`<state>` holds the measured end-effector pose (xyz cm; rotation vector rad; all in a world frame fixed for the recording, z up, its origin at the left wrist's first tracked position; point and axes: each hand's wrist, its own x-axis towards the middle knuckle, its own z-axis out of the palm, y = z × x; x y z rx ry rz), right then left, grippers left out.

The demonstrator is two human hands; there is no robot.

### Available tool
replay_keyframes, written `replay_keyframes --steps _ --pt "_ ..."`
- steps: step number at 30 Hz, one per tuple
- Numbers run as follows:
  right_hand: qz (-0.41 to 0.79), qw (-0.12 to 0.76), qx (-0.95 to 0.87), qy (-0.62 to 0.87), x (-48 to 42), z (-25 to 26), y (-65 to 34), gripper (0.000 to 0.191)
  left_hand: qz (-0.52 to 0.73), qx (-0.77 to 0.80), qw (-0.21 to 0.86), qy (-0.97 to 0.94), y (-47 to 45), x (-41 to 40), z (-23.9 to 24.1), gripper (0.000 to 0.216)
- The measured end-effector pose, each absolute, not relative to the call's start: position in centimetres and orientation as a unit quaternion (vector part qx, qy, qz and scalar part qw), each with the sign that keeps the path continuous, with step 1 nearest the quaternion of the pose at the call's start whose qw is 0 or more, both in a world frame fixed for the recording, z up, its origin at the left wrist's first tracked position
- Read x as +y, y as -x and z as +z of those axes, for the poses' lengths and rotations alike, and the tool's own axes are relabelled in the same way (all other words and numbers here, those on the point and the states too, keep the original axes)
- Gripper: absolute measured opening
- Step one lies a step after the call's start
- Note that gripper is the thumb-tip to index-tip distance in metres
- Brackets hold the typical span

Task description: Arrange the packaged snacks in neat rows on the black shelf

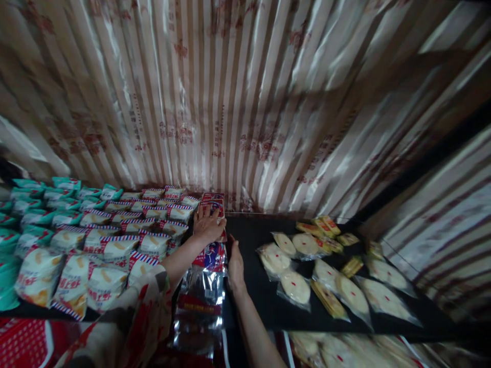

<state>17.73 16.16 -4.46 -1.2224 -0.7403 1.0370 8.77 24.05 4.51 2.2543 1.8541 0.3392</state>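
Where the shelf [249, 230] ends at its near left corner, a red basket [23, 340] with a white edge shows below. Under the near edge, toward the right, a white-rimmed container [287, 350] holds pale round pieces. Shiny packets [207, 283], silver and dark red, run in a column from the middle of the near edge toward the far edge, between the two forearms. A loose patterned sleeve [132, 309] covers part of the left arm; the right forearm is bare.

Beside that column, the right hand [235, 263] stands on edge along its right side, fingers extended and clamped on nothing; whether it touches the packets I cannot tell. Farther in, the left hand [209, 225] lies palm down, fingers apart, on a red packet [210, 200] at the column's far end, near the shelf's far edge. Left of it, rows of white packets [118, 248] with striped tops fill the shelf, with turquoise packets [32, 217] toward the left edge. On the right half lie bagged round flatbreads [295, 286] and, mostly nearer the far edge, yellow packs [328, 225]. Behind the far edge hangs striped sheeting [199, 92] with reddish prints.
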Motion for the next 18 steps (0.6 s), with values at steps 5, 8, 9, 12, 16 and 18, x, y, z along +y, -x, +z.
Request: replay_keyframes --steps 5,8,9,12,16,18 --pt "0.46 0.639 -0.31 0.533 16.0 -4.0 -16.9 0.073 0.102 0.625 0.096 -0.768 -8.7 23.7 5.1 0.06" --pt "0.442 0.635 -0.313 0.551 16.1 -3.8 -17.2 0.074 0.102 0.624 0.087 -0.77 -8.7 23.5 5.2 0.059" --pt "0.442 0.629 -0.317 0.555 16.2 -3.7 -17.2 0.073 0.102 0.623 0.086 -0.771 -8.7 23.5 5.2 0.059" --pt "0.461 0.613 -0.32 0.555 16.2 -3.8 -17.2 0.07 0.104 0.624 0.083 -0.77 -8.8 23.7 4.9 0.059" --pt "0.473 0.613 -0.31 0.552 16.1 -3.6 -16.8 0.068 0.121 0.623 0.08 -0.769 -8.7 23.8 4.6 0.056" --pt "0.465 0.612 -0.312 0.558 16.0 -3.4 -16.7 0.068 0.121 0.62 0.075 -0.772 -8.7 23.7 4.7 0.056"
